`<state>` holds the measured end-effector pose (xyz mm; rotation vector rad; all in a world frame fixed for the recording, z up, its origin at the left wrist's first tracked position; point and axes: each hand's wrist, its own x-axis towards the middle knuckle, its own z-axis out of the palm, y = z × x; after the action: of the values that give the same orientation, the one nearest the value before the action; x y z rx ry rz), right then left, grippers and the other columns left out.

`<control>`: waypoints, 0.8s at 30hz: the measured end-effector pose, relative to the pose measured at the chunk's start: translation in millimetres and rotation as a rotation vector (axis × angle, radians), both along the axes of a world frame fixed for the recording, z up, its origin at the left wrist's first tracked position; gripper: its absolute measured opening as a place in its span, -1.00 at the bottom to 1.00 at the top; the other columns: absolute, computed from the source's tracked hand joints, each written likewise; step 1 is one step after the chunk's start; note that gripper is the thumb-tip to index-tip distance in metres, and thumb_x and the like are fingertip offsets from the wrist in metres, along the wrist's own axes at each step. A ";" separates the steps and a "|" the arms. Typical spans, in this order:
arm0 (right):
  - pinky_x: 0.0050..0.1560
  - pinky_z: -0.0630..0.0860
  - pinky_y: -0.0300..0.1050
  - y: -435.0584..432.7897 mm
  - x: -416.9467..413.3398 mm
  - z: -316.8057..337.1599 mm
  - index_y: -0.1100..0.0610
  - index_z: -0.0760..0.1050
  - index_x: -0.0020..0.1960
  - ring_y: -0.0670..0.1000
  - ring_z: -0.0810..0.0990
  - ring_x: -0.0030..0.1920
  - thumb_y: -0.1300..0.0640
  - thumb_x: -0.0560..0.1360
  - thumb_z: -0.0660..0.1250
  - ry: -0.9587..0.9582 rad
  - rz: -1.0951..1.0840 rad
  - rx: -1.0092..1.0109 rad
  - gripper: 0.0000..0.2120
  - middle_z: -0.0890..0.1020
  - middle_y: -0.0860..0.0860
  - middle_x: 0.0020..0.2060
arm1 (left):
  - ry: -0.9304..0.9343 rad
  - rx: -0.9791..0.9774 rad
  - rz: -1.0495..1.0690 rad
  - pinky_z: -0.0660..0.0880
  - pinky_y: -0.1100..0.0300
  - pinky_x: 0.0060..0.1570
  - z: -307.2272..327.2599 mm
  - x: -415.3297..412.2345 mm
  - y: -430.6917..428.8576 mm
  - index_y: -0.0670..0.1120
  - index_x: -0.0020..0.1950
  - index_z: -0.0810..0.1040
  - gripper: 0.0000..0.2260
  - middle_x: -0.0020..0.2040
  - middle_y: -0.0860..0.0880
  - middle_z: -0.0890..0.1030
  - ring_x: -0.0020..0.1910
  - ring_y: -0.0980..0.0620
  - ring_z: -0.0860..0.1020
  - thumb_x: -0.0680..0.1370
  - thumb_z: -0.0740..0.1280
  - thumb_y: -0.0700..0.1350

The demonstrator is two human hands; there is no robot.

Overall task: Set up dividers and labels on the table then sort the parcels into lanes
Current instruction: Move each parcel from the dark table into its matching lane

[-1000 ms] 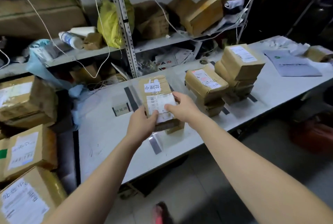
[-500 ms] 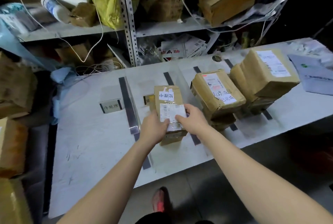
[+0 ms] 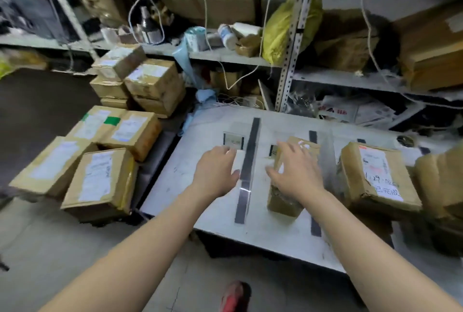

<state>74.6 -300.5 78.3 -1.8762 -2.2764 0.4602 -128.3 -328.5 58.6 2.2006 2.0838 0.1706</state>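
Note:
A small brown parcel [image 3: 282,200] lies on the white table [image 3: 186,201] in the second lane, between two dark divider strips [image 3: 248,166] [image 3: 315,227]. My right hand [image 3: 297,172] is over the parcel's top with fingers spread, not gripping it. My left hand [image 3: 216,171] hovers open above the first lane, just left of the first divider. A small label stand [image 3: 233,140] is at the back of the first lane, and another label stand [image 3: 273,150] is partly hidden behind the parcel. A stack of labelled parcels [image 3: 375,178] fills the third lane.
Several labelled brown parcels [image 3: 100,181] are piled on the floor left of the table. Another parcel stack [image 3: 441,181] stands at the right edge. A cluttered metal shelf [image 3: 288,61] with hanging cables runs behind the table. A red shoe [image 3: 235,296] shows below.
Both hands set the small parcel down in the second lane and let go. My left hand moved left over the first lane. The view swung left, showing the floor pile.

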 end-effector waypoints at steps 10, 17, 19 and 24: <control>0.33 0.40 0.13 -43.9 -125.5 38.6 0.00 0.17 0.60 0.16 0.37 0.44 -0.13 0.61 0.24 -0.035 0.436 0.138 -0.38 0.37 0.03 0.49 | 0.248 0.001 0.302 0.54 -0.03 0.07 59.9 -130.3 -107.3 -0.05 0.40 0.41 -0.56 0.22 -0.05 0.55 0.19 -0.12 0.52 0.58 0.27 0.12; 0.32 0.42 0.14 -57.6 -225.1 31.8 -0.03 0.14 0.62 0.16 0.33 0.48 -0.13 0.60 0.27 -0.043 0.502 0.090 -0.34 0.32 0.01 0.55 | 0.164 -0.052 0.472 0.52 -0.04 0.16 51.7 -238.9 -140.6 -0.01 0.48 0.36 -0.53 0.37 -0.05 0.49 0.33 -0.12 0.47 0.61 0.24 0.12; 0.28 0.45 0.12 -58.1 -256.0 24.7 -0.04 0.14 0.62 0.15 0.34 0.48 -0.13 0.60 0.28 -0.040 0.485 0.073 -0.35 0.34 0.00 0.54 | 0.121 -0.079 0.501 0.48 -0.03 0.13 35.8 -276.4 -141.5 -0.05 0.51 0.33 -0.52 0.37 -0.07 0.48 0.34 -0.12 0.45 0.62 0.24 0.09; 0.22 0.50 0.12 -61.2 -330.8 -5.6 -0.05 0.14 0.62 0.14 0.36 0.47 -0.11 0.60 0.29 -0.051 0.412 -0.032 -0.35 0.36 0.00 0.53 | -0.008 -0.100 0.462 0.44 -0.01 -0.09 -10.1 -351.3 -139.8 -0.08 0.34 0.41 -0.69 0.21 -0.08 0.49 0.21 -0.16 0.49 0.60 0.26 -0.08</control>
<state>-256.2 -361.7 72.7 -1.4392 -2.7105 0.5053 -479.6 -468.3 48.5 1.6302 2.4999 0.1064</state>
